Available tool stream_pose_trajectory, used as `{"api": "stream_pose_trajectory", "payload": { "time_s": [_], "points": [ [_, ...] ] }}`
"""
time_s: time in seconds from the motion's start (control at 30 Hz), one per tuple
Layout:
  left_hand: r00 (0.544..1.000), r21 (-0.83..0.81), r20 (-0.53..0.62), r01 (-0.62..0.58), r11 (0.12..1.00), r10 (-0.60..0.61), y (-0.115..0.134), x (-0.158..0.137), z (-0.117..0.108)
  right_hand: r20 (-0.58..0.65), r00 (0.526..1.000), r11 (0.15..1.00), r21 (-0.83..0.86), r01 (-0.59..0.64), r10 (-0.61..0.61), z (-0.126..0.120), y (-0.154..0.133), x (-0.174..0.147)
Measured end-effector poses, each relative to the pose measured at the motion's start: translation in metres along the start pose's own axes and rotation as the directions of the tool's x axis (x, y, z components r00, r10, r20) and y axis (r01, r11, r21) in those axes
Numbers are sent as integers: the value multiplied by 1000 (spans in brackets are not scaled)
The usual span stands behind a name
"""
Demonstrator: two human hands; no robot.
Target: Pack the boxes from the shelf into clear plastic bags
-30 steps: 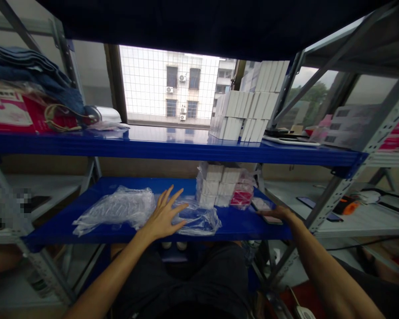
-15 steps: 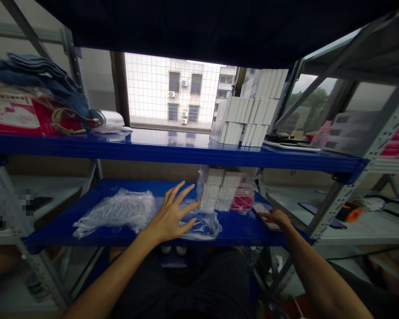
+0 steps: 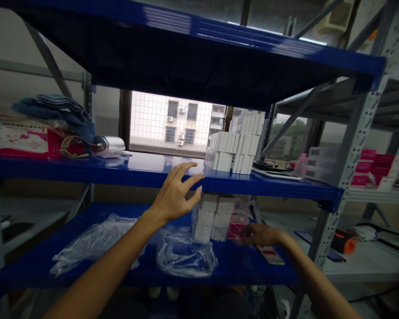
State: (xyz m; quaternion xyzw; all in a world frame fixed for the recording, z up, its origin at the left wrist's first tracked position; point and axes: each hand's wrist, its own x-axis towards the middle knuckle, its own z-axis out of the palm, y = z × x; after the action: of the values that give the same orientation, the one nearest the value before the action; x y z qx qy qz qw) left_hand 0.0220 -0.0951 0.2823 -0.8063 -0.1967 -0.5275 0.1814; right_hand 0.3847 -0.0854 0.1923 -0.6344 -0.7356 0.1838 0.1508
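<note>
My left hand point(image 3: 177, 192) hovers in front of the upper shelf's edge, fingers apart and holding nothing. My right hand point(image 3: 261, 235), smeared by motion, is above the lower shelf beside a phone point(image 3: 271, 255) that lies there. Left of that hand stand stacked white boxes point(image 3: 214, 218) in clear plastic, with pink packs point(image 3: 238, 223) at their side. A crumpled clear plastic bag point(image 3: 187, 259) lies in front of the boxes. On the upper shelf, near my left hand, is a larger stack of white boxes point(image 3: 232, 150).
More clear plastic bags point(image 3: 96, 239) lie on the lower blue shelf point(image 3: 252, 272) at left. The upper shelf point(image 3: 146, 177) holds a red-and-white carton point(image 3: 23, 139) with folded denim point(image 3: 58, 110). A perforated metal upright point(image 3: 347, 146) stands at right.
My left hand has risen from above the plastic bag to the upper shelf's edge. My right hand has moved left off the phone. The view has tilted up.
</note>
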Motion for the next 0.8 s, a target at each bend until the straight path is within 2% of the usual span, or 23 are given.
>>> {"api": "stream_pose_trajectory", "payload": {
  "time_s": [0.03, 0.07, 0.13, 0.2, 0.23, 0.27, 0.3, 0.37, 0.4, 0.43, 0.5, 0.57, 0.63, 0.73, 0.8],
  "points": [
    [999, -23, -4, 44, 999, -44, -4, 14, 0, 161, 970, 980, 109, 166, -182, -13, -26, -13],
    [996, -43, 13, 90, 995, -90, -8, 28, 1, 262, 903, 932, 223, 287, -341, -27, -53, -26],
    [982, -69, 73, 178, 982, -173, -20, 56, 9, 211, 813, 815, 365, 450, -543, -57, -106, -45],
    [962, -77, 111, 260, 963, -251, -34, 79, 21, -35, 776, 727, 327, 604, -629, -88, -150, -48],
    [949, -80, 115, 303, 950, -293, -41, 89, 28, -208, 753, 712, 245, 658, -624, -102, -168, -42],
    [935, -81, 131, 342, 936, -331, -48, 96, 34, -383, 708, 728, 120, 675, -594, -114, -182, -33],
    [920, -81, 164, 373, 924, -357, -53, 101, 40, -533, 648, 778, -32, 627, -544, -125, -193, -21],
    [884, -76, 296, 399, 914, -361, -62, 106, 49, -770, 471, 893, -285, 349, -430, -141, -208, 7],
    [862, -75, 374, 395, 915, -341, -65, 105, 52, -815, 417, 915, -358, 184, -402, -146, -213, 21],
    [839, -76, 443, 386, 919, -315, -68, 104, 54, -838, 393, 917, -398, 37, -379, -148, -216, 34],
    [811, -87, 524, 353, 932, -259, -71, 100, 57, -846, 412, 888, -431, -158, -338, -149, -220, 54],
    [814, -93, 535, 323, 942, -226, -72, 98, 58, -838, 439, 858, -455, -239, -323, -145, -222, 68],
    [817, -76, 530, 312, 947, -227, -73, 98, 60, -834, 434, 839, -479, -260, -342, -139, -224, 76],
    [799, -23, 537, 335, 942, -271, -73, 99, 63, -833, 405, 833, -496, -246, -377, -131, -228, 83],
    [792, 1, 529, 360, 933, -306, -74, 99, 65, -831, 410, 843, -490, -222, -375, -127, -230, 87]
  ]
}}
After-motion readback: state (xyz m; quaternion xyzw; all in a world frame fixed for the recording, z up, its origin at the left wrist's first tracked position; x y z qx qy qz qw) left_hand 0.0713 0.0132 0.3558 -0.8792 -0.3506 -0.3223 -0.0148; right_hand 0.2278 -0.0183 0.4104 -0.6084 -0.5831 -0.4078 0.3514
